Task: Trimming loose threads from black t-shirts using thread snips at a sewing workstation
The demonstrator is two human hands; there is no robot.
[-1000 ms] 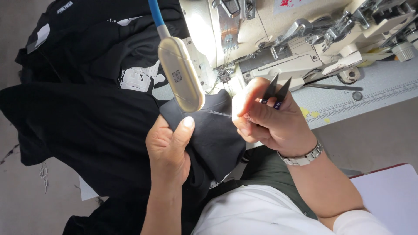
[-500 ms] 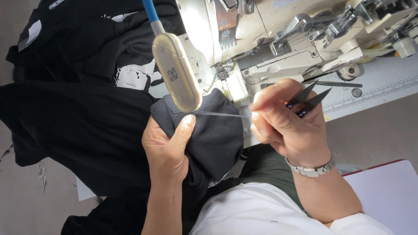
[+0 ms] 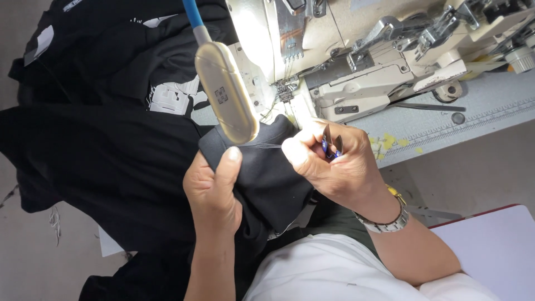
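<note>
My left hand (image 3: 214,192) grips a fold of black fabric (image 3: 262,167), thumb pressed on top. My right hand (image 3: 334,164) holds small thread snips (image 3: 331,146) with blue handles, blades pointing up, and pinches thin threads (image 3: 267,146) that run from the fabric's edge. The hands sit close together just in front of the needle area (image 3: 285,89) of a cream industrial sewing machine (image 3: 362,67). A metal watch (image 3: 387,223) is on my right wrist.
An oval lamp head (image 3: 225,92) on a blue gooseneck hangs over the fabric. More black garments with white print (image 3: 173,100) pile at the left. The grey machine table (image 3: 479,111) carries yellow scraps (image 3: 387,142). A white surface with a red edge (image 3: 496,245) lies at lower right.
My right hand has moved left and down, back towards the fabric, shortening the stretched threads. The snips have turned from pointing right to pointing up. My left hand keeps its grip.
</note>
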